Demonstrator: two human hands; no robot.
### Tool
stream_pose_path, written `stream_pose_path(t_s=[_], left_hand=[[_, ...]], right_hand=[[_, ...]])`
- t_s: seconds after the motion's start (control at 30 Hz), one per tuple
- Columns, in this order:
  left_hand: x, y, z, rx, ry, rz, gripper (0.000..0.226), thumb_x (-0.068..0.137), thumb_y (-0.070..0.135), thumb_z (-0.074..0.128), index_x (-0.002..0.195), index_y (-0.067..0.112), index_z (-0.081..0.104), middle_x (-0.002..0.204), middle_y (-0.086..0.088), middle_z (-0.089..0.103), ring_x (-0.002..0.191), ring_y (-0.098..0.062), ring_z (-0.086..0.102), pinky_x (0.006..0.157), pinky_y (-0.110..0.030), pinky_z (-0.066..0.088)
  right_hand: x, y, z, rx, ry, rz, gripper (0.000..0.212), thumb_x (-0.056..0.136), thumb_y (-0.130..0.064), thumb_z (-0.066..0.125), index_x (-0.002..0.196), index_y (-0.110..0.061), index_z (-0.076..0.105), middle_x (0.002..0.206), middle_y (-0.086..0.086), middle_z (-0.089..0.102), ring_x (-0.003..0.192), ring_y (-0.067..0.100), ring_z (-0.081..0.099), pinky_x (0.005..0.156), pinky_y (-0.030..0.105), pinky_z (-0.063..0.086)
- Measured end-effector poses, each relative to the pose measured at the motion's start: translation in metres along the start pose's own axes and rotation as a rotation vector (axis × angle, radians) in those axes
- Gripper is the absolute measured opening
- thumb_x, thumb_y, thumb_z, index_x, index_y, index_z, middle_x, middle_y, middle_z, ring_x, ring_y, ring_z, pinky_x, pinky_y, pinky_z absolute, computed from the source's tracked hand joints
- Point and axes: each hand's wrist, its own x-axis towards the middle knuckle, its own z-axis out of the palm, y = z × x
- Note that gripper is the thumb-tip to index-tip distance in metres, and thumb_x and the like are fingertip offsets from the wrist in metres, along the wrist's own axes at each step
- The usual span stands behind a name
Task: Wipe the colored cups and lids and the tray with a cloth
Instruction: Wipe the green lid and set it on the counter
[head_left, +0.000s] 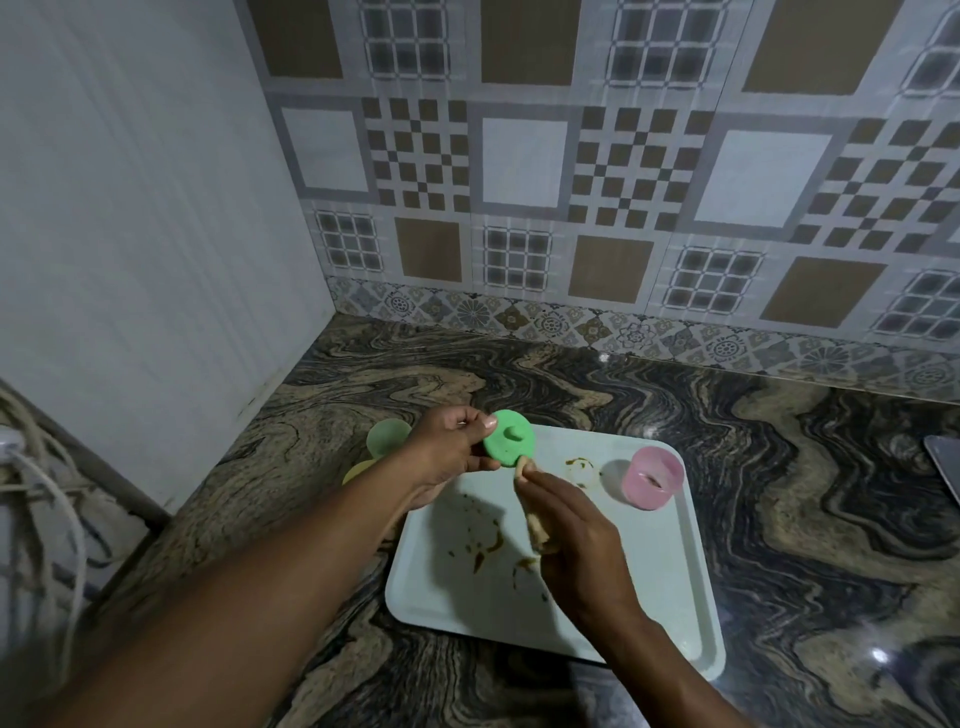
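My left hand (451, 451) pinches a round green lid (508, 439) by its left edge, above the far left corner of the white tray (670, 577). My right hand (569, 525) grips a small beige cloth (535, 525), whose tip touches the lid's lower edge. Brown stains mark the tray's middle. A pink cup (652, 477) stands on the tray's far right part. A small white lid (580, 470) lies beside it. Left of the tray, behind my left hand, stand a green cup (387, 435) and a yellow cup (358, 470), partly hidden.
The tray lies on a dark marbled counter (810, 493) in a corner between a plain wall on the left and a patterned tiled wall behind. White cables (47, 499) hang at the far left. A dark flat object (946, 462) shows at the right edge.
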Motion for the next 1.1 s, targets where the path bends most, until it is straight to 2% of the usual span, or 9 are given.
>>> stream_pose_path(t_s=[0.1,0.17,0.27,0.4,0.5,0.63,0.8,0.97,1.1], left_hand=[[0.001,-0.001,0.003,-0.082,0.028,0.001,0.012,0.098,0.011,0.059,0.088,0.004,0.059,0.102,-0.023,0.065,0.085,-0.028,0.066,0.057,-0.024,0.057],[0.000,-0.003,0.012,-0.135,0.016,-0.008,0.014,0.098,0.010,0.059,0.086,0.005,0.059,0.101,-0.023,0.066,0.086,-0.028,0.066,0.058,-0.024,0.057],[-0.002,-0.004,0.027,-0.239,-0.045,-0.025,0.014,0.099,0.007,0.057,0.085,0.006,0.057,0.096,-0.019,0.069,0.079,-0.022,0.070,0.060,-0.027,0.058],[-0.007,0.003,0.026,-0.281,-0.111,-0.106,0.017,0.097,0.008,0.060,0.109,-0.004,0.064,0.105,-0.023,0.072,0.091,-0.028,0.074,0.069,-0.036,0.061],[-0.006,0.006,0.022,-0.215,-0.091,-0.135,0.032,0.096,0.012,0.063,0.121,-0.008,0.060,0.111,-0.024,0.070,0.095,-0.030,0.072,0.073,-0.037,0.063],[-0.007,0.000,0.026,-0.290,-0.074,-0.089,0.016,0.099,0.006,0.056,0.110,-0.003,0.061,0.094,-0.016,0.074,0.081,-0.022,0.074,0.066,-0.032,0.062],[-0.002,0.002,0.030,-0.457,0.028,-0.040,0.018,0.101,0.005,0.051,0.116,-0.003,0.057,0.102,-0.019,0.068,0.086,-0.026,0.070,0.063,-0.032,0.062],[-0.002,0.011,0.032,-0.493,-0.016,-0.036,0.018,0.100,0.004,0.053,0.117,0.001,0.058,0.111,-0.016,0.069,0.096,-0.026,0.070,0.070,-0.033,0.063],[-0.007,0.004,0.042,-0.497,-0.081,-0.047,0.020,0.101,0.004,0.052,0.118,0.000,0.060,0.105,-0.017,0.071,0.088,-0.023,0.072,0.072,-0.031,0.062]], right_hand=[[0.006,0.001,-0.006,0.205,0.238,0.352,0.064,0.069,-0.004,0.046,0.124,-0.028,0.068,0.111,-0.017,0.072,0.099,-0.007,0.065,0.087,0.019,0.053],[0.018,-0.004,0.000,0.276,0.258,0.484,0.074,0.064,0.003,0.046,0.129,-0.025,0.066,0.115,-0.008,0.073,0.105,0.003,0.066,0.094,0.034,0.055],[0.028,-0.015,0.011,0.248,0.211,0.425,0.079,0.067,0.019,0.047,0.137,-0.014,0.061,0.132,0.002,0.067,0.122,0.020,0.062,0.104,0.045,0.050],[0.030,-0.006,0.007,0.234,0.190,0.382,0.077,0.066,0.013,0.044,0.136,-0.015,0.062,0.134,-0.001,0.065,0.124,0.019,0.061,0.103,0.047,0.051],[0.031,-0.005,0.003,0.197,0.136,0.286,0.079,0.063,0.011,0.042,0.135,-0.015,0.063,0.137,-0.006,0.062,0.128,0.014,0.059,0.106,0.041,0.049],[0.031,-0.005,0.002,0.041,0.137,0.159,0.076,0.062,0.024,0.055,0.131,-0.006,0.065,0.139,-0.002,0.056,0.132,0.016,0.053,0.111,0.023,0.041],[0.015,-0.011,-0.002,-0.004,0.008,-0.088,0.052,0.080,-0.001,0.043,0.124,-0.006,0.070,0.130,0.012,0.067,0.122,0.023,0.063,0.101,0.033,0.052],[0.029,-0.003,-0.014,0.219,0.376,0.285,0.066,0.070,0.007,0.044,0.128,-0.016,0.067,0.124,0.003,0.070,0.111,0.006,0.066,0.095,0.026,0.052],[0.049,-0.010,-0.004,0.131,0.276,0.200,0.070,0.068,0.019,0.047,0.132,-0.004,0.063,0.138,0.010,0.061,0.131,0.024,0.055,0.109,0.043,0.046]])
